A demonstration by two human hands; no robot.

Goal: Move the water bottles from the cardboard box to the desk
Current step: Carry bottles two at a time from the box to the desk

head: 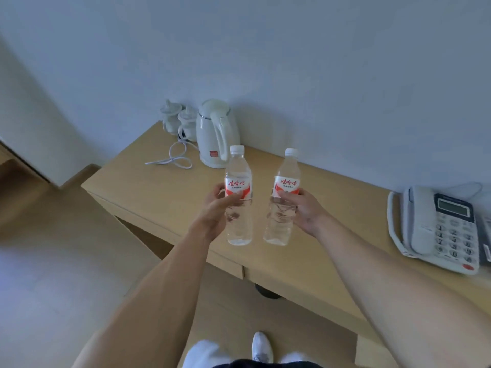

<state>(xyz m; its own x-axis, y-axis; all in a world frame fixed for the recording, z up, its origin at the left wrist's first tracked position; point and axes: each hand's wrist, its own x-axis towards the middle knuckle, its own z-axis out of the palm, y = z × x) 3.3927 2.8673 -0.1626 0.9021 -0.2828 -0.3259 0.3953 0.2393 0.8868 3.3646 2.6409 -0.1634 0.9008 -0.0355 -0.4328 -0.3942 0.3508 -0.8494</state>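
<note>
Two clear plastic water bottles, each white-capped with a red-and-white label and full of water, are held upright above the near edge of the wooden desk (pixel 164 197). The left hand (pixel 212 211) wraps its fingers around the left bottle (pixel 238 197) at mid-body; the right hand (pixel 303 208) grips the right bottle (pixel 284 200) likewise. Far left on the desk stand one white kettle (pixel 215 134) and two small lidded cups (pixel 176 122); one telephone (pixel 435 227) lies right

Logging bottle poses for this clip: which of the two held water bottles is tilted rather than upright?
The clear plastic water bottle with a red label in the right hand leans, cap toward the right; the matching bottle in the left hand stands near vertical.
</note>
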